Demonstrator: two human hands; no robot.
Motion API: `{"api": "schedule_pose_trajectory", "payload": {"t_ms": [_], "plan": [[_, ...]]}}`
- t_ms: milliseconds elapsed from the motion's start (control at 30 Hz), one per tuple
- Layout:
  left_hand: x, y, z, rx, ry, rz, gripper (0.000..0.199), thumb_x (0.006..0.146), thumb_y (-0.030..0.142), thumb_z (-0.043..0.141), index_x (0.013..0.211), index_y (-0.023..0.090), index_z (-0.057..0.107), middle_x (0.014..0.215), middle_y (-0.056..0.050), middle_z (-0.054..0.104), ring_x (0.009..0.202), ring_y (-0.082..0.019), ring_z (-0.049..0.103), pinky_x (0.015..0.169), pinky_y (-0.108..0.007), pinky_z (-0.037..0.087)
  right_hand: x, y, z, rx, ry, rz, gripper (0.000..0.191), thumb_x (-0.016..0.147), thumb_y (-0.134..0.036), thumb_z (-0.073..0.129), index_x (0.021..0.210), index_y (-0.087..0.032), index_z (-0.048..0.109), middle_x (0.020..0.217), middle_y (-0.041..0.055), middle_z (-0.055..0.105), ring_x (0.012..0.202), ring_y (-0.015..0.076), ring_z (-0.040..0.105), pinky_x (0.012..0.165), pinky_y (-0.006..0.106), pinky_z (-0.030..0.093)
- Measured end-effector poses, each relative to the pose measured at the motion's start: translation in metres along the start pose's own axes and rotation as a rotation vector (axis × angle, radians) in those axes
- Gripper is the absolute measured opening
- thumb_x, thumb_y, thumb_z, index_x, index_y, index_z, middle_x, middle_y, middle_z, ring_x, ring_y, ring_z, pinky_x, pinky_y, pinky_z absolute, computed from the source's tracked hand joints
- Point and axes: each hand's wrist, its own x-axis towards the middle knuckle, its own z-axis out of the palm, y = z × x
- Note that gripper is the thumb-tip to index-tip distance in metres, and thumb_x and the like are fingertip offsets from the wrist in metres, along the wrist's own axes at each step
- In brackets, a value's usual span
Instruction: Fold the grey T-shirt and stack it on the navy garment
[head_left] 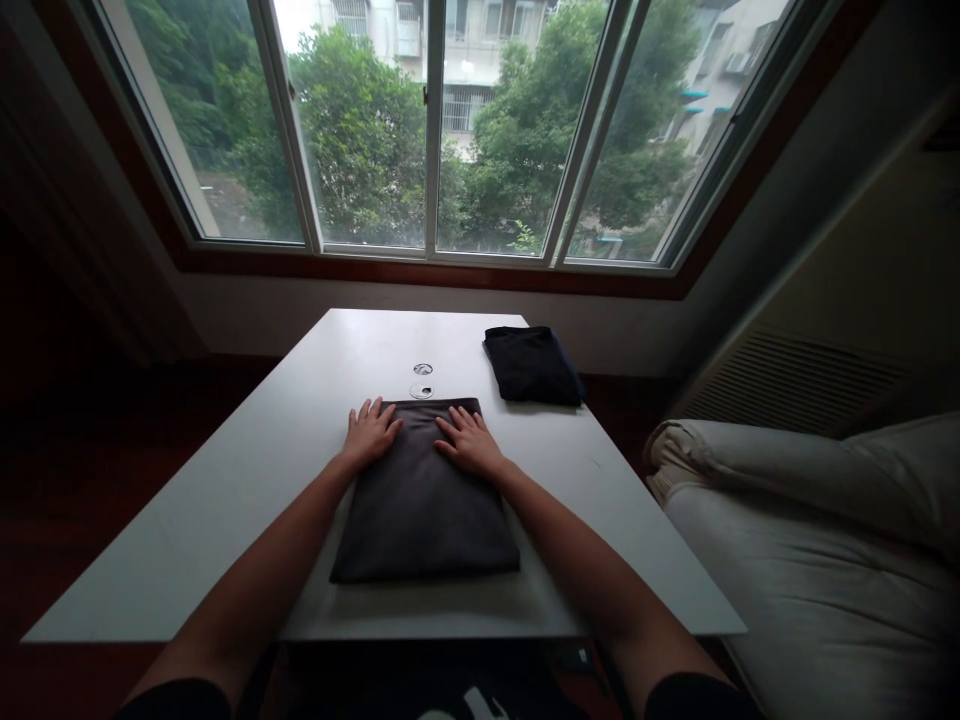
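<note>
A dark grey folded piece of cloth point(431, 510), which looks like a garment, lies flat on the white table point(247, 540) in front of me. My left hand point(371, 432) rests on its far left edge, fingers spread and partly over the table. On the far right part of the cloth lies my right hand point(469, 440), palm down with its fingers apart. Neither hand grips the fabric. Both forearms reach along the sides of the cloth. The undersides of both palms are hidden.
A folded black cloth stack point(532, 365) sits at the table's far right edge. Two round fittings point(422, 391) are set in the tabletop beyond the grey cloth. To the right stands a pale sofa point(810, 530). A wide window point(431, 130) is beyond the table.
</note>
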Motion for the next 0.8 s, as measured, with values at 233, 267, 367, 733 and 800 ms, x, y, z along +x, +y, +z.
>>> {"api": "schedule_pose_trajectory", "payload": {"t_ms": [233, 267, 367, 733, 800], "plan": [[-0.038, 0.075, -0.018, 0.034, 0.11, 0.317, 0.064, 0.105, 0.058, 0.041, 0.161, 0.025, 0.047, 0.174, -0.01, 0.025, 0.162, -0.035, 0.013, 0.129, -0.059, 0.012, 0.001, 0.029, 0.002, 0.109, 0.069, 0.038, 0.051, 0.107, -0.043, 0.048, 0.154, -0.027, 0.055, 0.169, 0.0087, 0.037, 0.158, 0.0288, 0.029, 0.128, 0.052, 0.023], [-0.043, 0.082, -0.011, 0.043, 0.07, 0.335, 0.065, 0.104, 0.059, 0.042, 0.161, 0.026, 0.046, 0.174, -0.01, 0.026, 0.162, -0.035, 0.013, 0.129, -0.06, 0.011, 0.002, 0.03, 0.001, 0.121, 0.083, 0.04, 0.048, 0.107, -0.039, 0.048, 0.152, -0.026, 0.057, 0.167, 0.009, 0.04, 0.157, 0.0284, 0.031, 0.127, 0.052, 0.025], [-0.049, 0.087, 0.01, 0.042, -0.106, 0.352, 0.069, 0.102, 0.062, 0.045, 0.163, 0.027, 0.044, 0.173, -0.011, 0.027, 0.162, -0.037, 0.015, 0.128, -0.063, 0.011, 0.0, 0.031, -0.008, 0.111, 0.138, 0.071, 0.045, 0.106, -0.034, 0.05, 0.148, -0.023, 0.061, 0.165, 0.0116, 0.043, 0.156, 0.0293, 0.034, 0.126, 0.054, 0.026], [-0.007, 0.018, 0.015, -0.011, -0.078, 0.117, 0.066, 0.106, 0.058, 0.037, 0.164, 0.027, 0.041, 0.175, -0.01, 0.023, 0.162, -0.035, 0.013, 0.128, -0.061, 0.008, -0.023, -0.036, -0.012, 0.044, 0.037, -0.193, 0.066, 0.105, -0.058, 0.049, 0.163, -0.028, 0.041, 0.173, 0.0076, 0.027, 0.161, 0.0297, 0.019, 0.13, 0.053, 0.015], [-0.005, 0.012, 0.013, -0.004, -0.043, 0.063, 0.063, 0.106, 0.056, 0.038, 0.162, 0.027, 0.044, 0.174, -0.012, 0.025, 0.162, -0.036, 0.014, 0.127, -0.063, 0.009, -0.024, -0.039, -0.003, 0.044, -0.043, -0.2, 0.067, 0.105, -0.061, 0.049, 0.164, -0.03, 0.04, 0.173, 0.0072, 0.028, 0.161, 0.0296, 0.019, 0.13, 0.054, 0.014]]}}
